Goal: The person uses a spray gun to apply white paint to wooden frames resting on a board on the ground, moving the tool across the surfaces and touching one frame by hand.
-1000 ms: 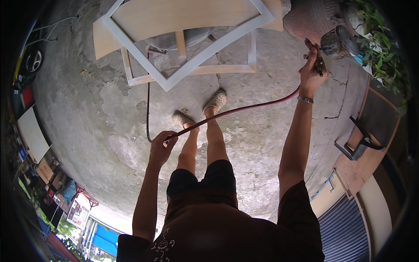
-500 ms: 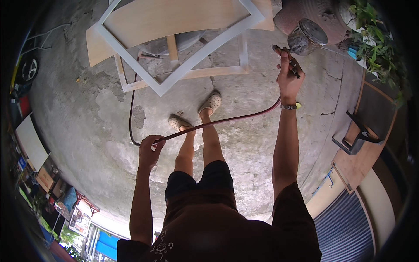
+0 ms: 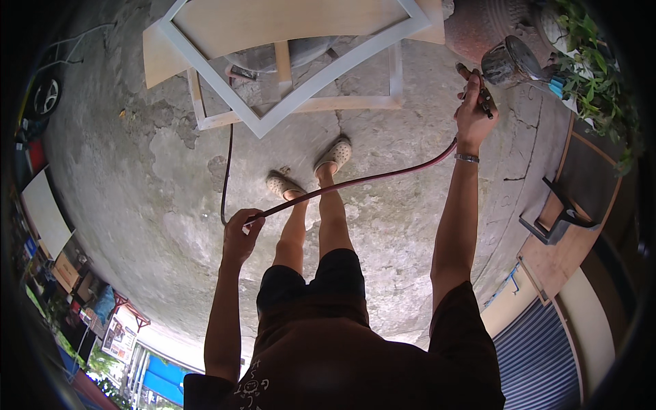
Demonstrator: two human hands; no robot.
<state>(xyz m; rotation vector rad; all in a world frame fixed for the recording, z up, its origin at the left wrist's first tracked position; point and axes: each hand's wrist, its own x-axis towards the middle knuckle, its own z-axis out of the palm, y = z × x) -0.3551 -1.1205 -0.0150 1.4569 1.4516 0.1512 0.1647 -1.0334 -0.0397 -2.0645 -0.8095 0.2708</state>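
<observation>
My right hand (image 3: 476, 126) is wrapped round a spray gun (image 3: 486, 102), held out to the far right. A paint-stained metal cup (image 3: 509, 63) is attached to it. From the wrist of that hand a dark red hose (image 3: 369, 180) sags across in front of my legs to my left hand (image 3: 239, 239), whose thumb and fingers are closed on it. Beyond the left hand the hose drops and runs away toward the frames. A white-painted wooden frame (image 3: 321, 73) lies tilted over a curved plywood sheet (image 3: 273, 24). Under both is a second, partly white frame (image 3: 342, 103).
Cracked concrete floor (image 3: 164, 225) surrounds my clogs (image 3: 333, 156). At the far right stand a large clay pot (image 3: 478, 24) and leafy plants (image 3: 594, 75). A black bracket-like object (image 3: 564, 219) sits on a wooden board at right. A wheel (image 3: 46, 97) shows at the left.
My right hand has moved right and slightly away with the spray gun. My left hand has shifted a little right, still on the hose. The whole view has shifted slightly.
</observation>
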